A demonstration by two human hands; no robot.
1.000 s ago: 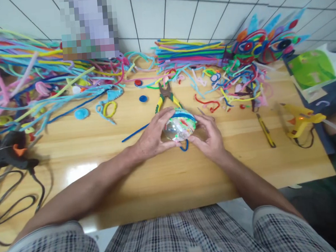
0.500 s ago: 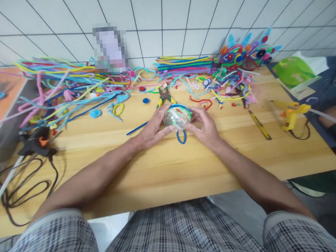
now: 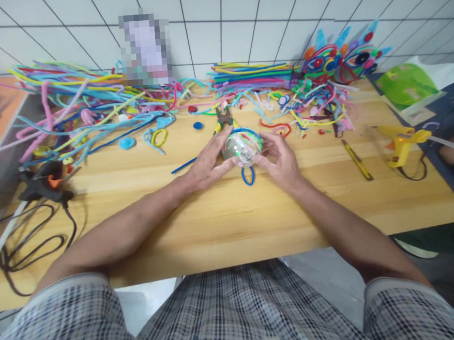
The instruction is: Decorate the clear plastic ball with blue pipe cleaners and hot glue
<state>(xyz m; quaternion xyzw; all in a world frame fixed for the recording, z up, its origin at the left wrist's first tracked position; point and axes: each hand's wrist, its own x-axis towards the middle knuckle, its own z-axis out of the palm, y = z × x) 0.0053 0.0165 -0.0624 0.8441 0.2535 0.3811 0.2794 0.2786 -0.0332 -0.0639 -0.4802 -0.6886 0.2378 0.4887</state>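
Between my two hands is a clear, shiny round dome [image 3: 242, 148] with a blue pipe cleaner along its far rim and green and red patches inside. My left hand [image 3: 211, 163] grips its left side, thumb at the near edge. From the right, my right hand [image 3: 280, 161] holds it with thumb and curled fingers. A blue pipe cleaner loop [image 3: 248, 176] pokes out at its near side. Behind the dome lie pliers [image 3: 225, 119] with yellow-green handles, partly hidden. A straight blue pipe cleaner [image 3: 183, 166] lies left of my left hand.
Colourful pipe cleaners [image 3: 90, 104] heap along the back left, with a neat bundle [image 3: 251, 76] at the back middle. Two decorated masks [image 3: 339, 61] lean at the back right. A yellow cutter [image 3: 357, 160], a yellow glue gun [image 3: 404, 142] and a black glue gun [image 3: 45, 185] with cord lie at the sides.
The view has shifted slightly, so the table sits a little higher in the picture. Both hands keep their hold on the dome, which has hardly turned.
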